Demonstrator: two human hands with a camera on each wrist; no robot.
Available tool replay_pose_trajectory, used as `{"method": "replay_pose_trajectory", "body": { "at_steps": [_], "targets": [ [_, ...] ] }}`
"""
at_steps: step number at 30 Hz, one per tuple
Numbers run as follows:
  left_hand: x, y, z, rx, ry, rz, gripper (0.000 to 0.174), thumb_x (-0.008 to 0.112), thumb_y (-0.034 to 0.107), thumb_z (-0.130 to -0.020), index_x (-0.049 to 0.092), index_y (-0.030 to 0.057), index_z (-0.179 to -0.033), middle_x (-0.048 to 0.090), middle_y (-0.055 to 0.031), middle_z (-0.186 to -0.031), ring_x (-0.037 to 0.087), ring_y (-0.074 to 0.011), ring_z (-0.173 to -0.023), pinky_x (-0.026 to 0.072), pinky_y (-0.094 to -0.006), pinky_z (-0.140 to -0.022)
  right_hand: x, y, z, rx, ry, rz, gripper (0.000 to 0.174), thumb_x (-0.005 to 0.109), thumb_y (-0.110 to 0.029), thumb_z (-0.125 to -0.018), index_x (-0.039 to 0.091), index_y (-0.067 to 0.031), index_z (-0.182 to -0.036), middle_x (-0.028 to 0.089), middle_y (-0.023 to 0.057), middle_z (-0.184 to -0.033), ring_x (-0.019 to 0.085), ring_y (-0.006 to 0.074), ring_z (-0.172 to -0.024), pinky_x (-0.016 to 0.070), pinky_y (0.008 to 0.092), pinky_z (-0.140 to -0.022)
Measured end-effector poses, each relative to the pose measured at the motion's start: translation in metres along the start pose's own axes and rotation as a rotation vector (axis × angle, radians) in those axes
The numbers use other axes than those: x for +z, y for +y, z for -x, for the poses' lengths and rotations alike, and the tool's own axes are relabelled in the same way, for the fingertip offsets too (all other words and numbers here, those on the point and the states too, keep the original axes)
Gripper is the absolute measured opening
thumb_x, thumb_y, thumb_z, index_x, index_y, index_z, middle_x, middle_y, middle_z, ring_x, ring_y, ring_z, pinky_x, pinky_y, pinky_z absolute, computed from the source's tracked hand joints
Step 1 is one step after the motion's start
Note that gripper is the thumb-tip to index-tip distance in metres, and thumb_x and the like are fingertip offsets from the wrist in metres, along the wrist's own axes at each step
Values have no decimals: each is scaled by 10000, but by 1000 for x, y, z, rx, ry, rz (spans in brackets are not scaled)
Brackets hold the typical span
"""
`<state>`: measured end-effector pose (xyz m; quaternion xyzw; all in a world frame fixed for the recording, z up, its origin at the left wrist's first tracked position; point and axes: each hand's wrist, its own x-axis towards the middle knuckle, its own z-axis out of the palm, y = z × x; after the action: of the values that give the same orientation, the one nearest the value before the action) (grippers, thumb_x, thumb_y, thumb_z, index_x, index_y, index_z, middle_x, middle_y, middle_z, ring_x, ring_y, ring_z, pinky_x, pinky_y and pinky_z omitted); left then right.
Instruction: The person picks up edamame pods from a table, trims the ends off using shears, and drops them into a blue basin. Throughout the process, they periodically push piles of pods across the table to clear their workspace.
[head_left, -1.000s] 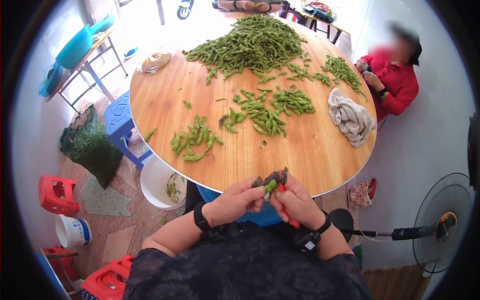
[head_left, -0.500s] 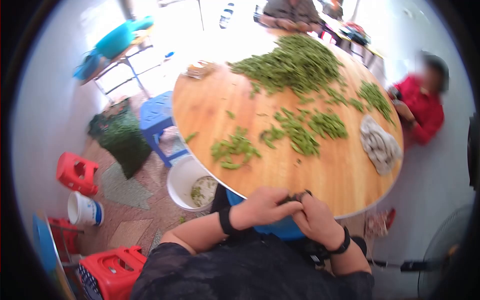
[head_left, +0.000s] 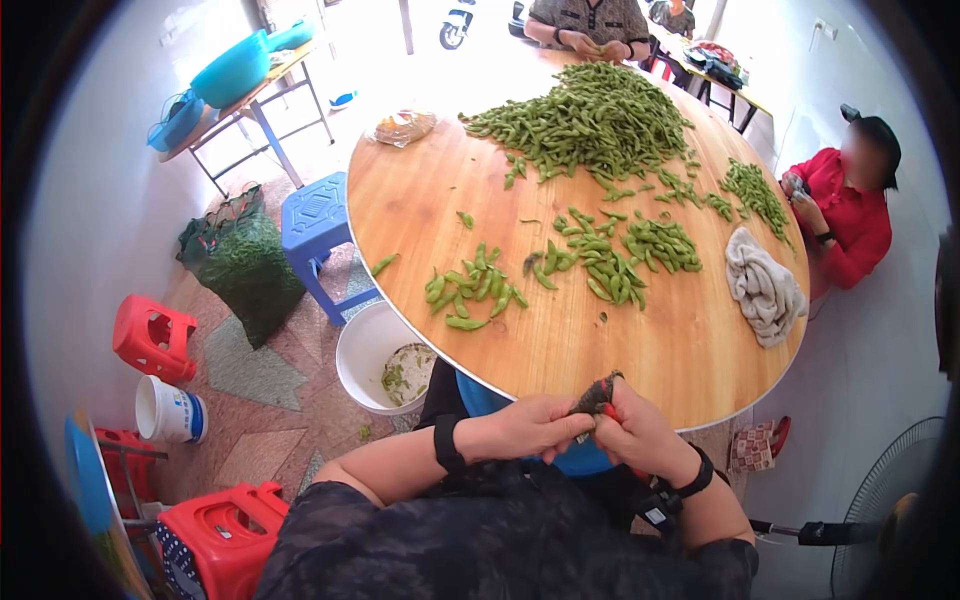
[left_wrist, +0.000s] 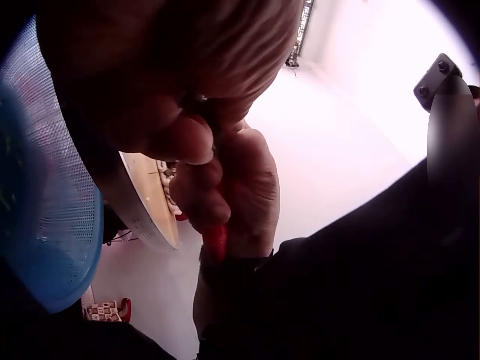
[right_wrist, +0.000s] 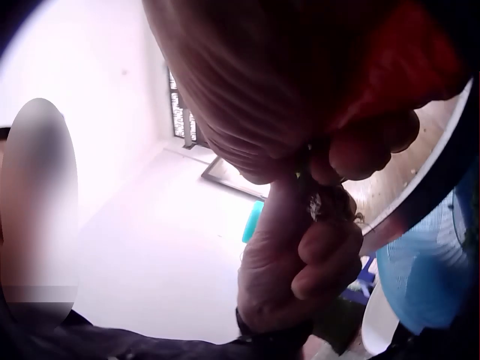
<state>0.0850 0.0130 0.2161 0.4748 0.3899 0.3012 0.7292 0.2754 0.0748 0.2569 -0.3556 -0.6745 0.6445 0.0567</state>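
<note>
Over the table's near edge my two hands meet. My left hand (head_left: pixel 532 425) pinches a green soybean pod (right_wrist: pixel 298 175), mostly hidden by the fingers; only a speck of green shows in the right wrist view. My right hand (head_left: pixel 642 432) grips a red-handled tool (head_left: pixel 609 411), whose working end is covered by the hands. A dark, grey, rough-looking covering (head_left: pixel 595 394) shows at the fingertips between the hands. Beneath them stands a blue mesh basket (left_wrist: pixel 75 247). Small groups of pods (head_left: pixel 475 288) lie on the round wooden table (head_left: pixel 520 355) ahead.
A large heap of pods (head_left: pixel 590 125) covers the table's far part. At the right edge lies a grey cloth (head_left: pixel 762 288). A white bucket (head_left: pixel 372 365), blue stool (head_left: pixel 316 225) and red stools (head_left: pixel 222 535) stand left. Two people sit or stand around the table; a fan (head_left: pixel 893 480) stands right.
The head view has swung, so the table sits further right and lower. The green pod seen between my hands a second ago is now mostly covered by fingers; both hands are closer together.
</note>
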Motion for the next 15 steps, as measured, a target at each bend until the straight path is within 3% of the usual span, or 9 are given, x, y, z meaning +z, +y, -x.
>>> {"method": "replay_pose_trajectory", "body": {
  "at_steps": [2, 3, 8, 11, 13, 15],
  "targets": [
    [-2, -2, 0, -26, 25, -4, 318, 479, 369, -979, 538, 91, -837, 517, 36, -669, 506, -46, -530, 374, -197, -463, 4, 10, -3, -378, 213, 478, 214, 544, -157, -875, 410, -16, -964, 589, 188, -714, 603, 362, -591, 463, 403, -517],
    [-6, -1, 0, -30, 0, -8, 308, 480, 361, -979, 535, 91, -842, 517, 37, -677, 508, -45, -535, 376, -197, -466, 6, 1, -1, -326, 219, 471, 245, 554, -154, -851, 392, 6, -942, 557, 249, -703, 560, 471, -662, 452, 478, -570],
    [-12, 1, 1, -43, -95, 35, 237, 472, 308, -986, 525, 90, -909, 523, 33, -720, 500, -36, -555, 381, -191, -487, 4, -14, -2, -282, 183, 533, 231, 540, -137, -851, 384, 16, -929, 558, 242, -673, 570, 454, -648, 443, 489, -555],
    [-9, 1, 2, 49, -49, 10, 167, 451, 245, -991, 509, 90, -968, 525, 21, -748, 485, -32, -571, 389, -185, -517, 8, -18, -9, -268, 218, 534, 226, 533, -128, -846, 385, 19, -934, 551, 244, -657, 572, 451, -640, 439, 494, -552],
    [-10, 2, 2, 3, 65, 180, 118, 445, 202, -990, 498, 96, -992, 510, 19, -746, 457, -40, -582, 379, -185, -541, 11, -23, -15, -288, 243, 497, 225, 530, -126, -843, 388, 18, -942, 548, 246, -649, 572, 449, -634, 438, 496, -551],
    [-16, -4, 5, 47, 57, 238, 101, 447, 182, -985, 493, 93, -979, 499, 21, -736, 444, -44, -583, 371, -189, -546, 15, -31, -18, -275, 293, 587, 205, 524, -124, -839, 407, 1, -952, 553, 231, -658, 573, 440, -639, 439, 488, -554]
  ]
}}
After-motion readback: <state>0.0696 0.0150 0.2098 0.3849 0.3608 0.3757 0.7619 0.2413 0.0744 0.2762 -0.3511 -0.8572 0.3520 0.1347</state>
